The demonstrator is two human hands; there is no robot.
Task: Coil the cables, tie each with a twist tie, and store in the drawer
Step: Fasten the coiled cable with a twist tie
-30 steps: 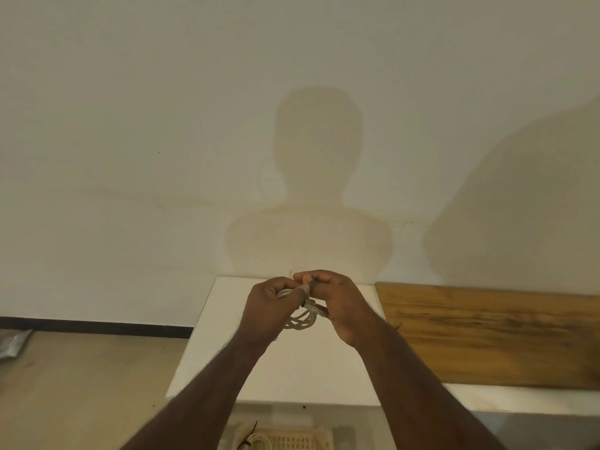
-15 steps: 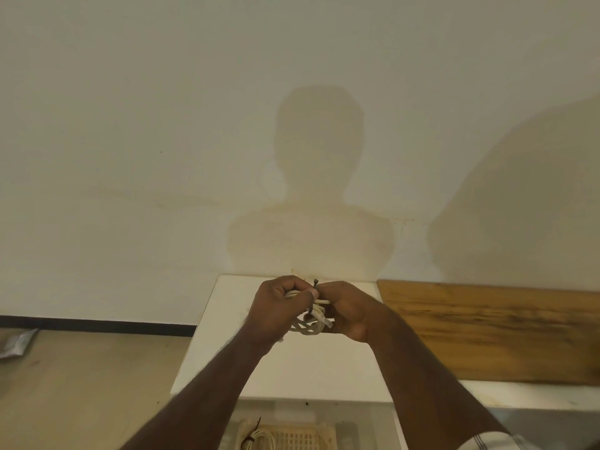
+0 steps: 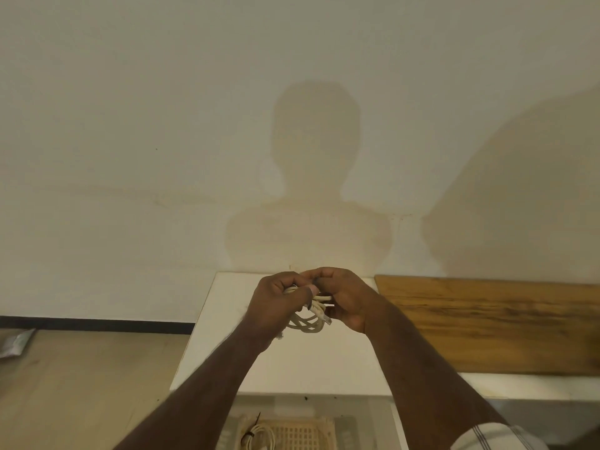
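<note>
White coiled cable hangs at the frame's centre, gripped from the left by the left hand while the right hand pinches its top.

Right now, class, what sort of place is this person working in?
Probably a plain room at home or in an office: a bare wall, a white cabinet top beside a wooden board, and wood-look flooring.
</note>
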